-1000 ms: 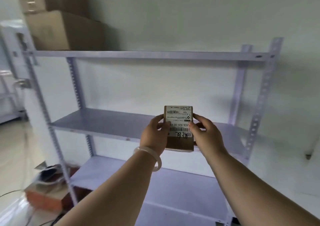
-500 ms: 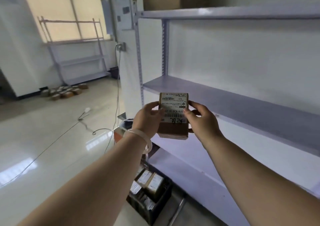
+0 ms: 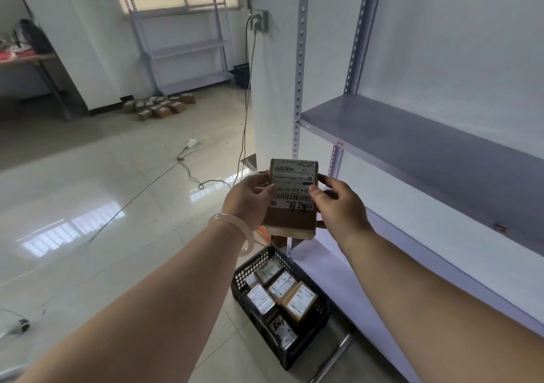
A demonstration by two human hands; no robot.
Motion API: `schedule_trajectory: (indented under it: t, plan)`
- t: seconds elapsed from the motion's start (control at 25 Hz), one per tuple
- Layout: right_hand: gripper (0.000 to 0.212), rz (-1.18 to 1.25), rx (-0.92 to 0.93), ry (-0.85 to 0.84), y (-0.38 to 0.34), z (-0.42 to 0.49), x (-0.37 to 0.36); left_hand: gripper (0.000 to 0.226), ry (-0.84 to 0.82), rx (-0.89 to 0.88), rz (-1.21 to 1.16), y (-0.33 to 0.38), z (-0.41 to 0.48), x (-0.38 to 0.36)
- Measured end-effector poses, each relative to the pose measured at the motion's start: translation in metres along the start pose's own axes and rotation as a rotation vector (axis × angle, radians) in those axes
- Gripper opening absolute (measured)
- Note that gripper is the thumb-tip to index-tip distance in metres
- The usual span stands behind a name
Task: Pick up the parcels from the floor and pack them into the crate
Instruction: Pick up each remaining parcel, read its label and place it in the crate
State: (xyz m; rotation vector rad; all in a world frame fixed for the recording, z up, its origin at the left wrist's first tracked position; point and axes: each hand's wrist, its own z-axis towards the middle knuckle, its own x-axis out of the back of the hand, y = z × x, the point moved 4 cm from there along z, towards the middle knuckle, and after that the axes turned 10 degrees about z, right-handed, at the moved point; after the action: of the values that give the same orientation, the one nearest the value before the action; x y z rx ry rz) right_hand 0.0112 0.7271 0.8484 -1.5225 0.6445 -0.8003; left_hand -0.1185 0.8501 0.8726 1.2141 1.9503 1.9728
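I hold a small brown cardboard parcel (image 3: 291,203) with a white barcode label at chest height. My left hand (image 3: 247,200) grips its left side and my right hand (image 3: 338,206) grips its right side. Below my hands a black mesh plastic crate (image 3: 250,271) stands on the tiled floor beside the shelf. Several labelled parcels (image 3: 282,294) lie inside it. Far across the room, several more brown parcels (image 3: 159,106) sit in a cluster on the floor.
A grey metal shelf rack (image 3: 412,135) runs along my right, its upright (image 3: 298,88) just behind the parcel. Cables (image 3: 188,165) trail over the glossy floor. A second rack (image 3: 188,47) stands by the far window, a table (image 3: 26,59) at far left.
My view has swung left and down from the rack, bringing the crate and far parcels into sight. Both hands keep the same grip on the parcel.
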Motion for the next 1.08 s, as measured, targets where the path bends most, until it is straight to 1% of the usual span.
schedule_trajectory:
  t: [0.12, 0.28, 0.4, 0.52, 0.68, 0.84, 0.92, 1.08]
  plan:
    - [0.038, -0.026, -0.027, 0.003, 0.020, 0.037, -0.026, 0.030, -0.031, 0.033, 0.004, -0.020, 0.050, 0.003]
    - [0.047, -0.061, -0.078, 0.086, 0.049, 0.085, -0.050, 0.035, -0.141, 0.049, 0.011, -0.046, 0.121, -0.006]
    - [0.056, -0.069, -0.150, 0.230, 0.073, 0.114, -0.069, 0.037, -0.264, 0.007, 0.076, -0.066, 0.183, -0.014]
    - [0.049, -0.036, -0.256, 0.405, 0.103, 0.120, -0.086, 0.038, -0.421, -0.049, 0.190, -0.083, 0.228, -0.030]
    - [0.047, 0.021, -0.416, 0.606, 0.145, 0.091, -0.088, 0.038, -0.643, -0.094, 0.300, -0.114, 0.240, -0.075]
    - [0.038, 0.099, -0.558, 0.761, 0.195, 0.046, -0.076, 0.037, -0.882, -0.110, 0.385, -0.151, 0.216, -0.128]
    - [0.038, 0.158, -0.607, 0.807, 0.224, 0.031, -0.076, 0.036, -0.950, -0.094, 0.399, -0.175, 0.209, -0.147]
    - [0.041, 0.245, -0.685, 0.899, 0.304, 0.009, -0.088, 0.037, -1.010, -0.155, 0.547, -0.238, 0.205, -0.193]
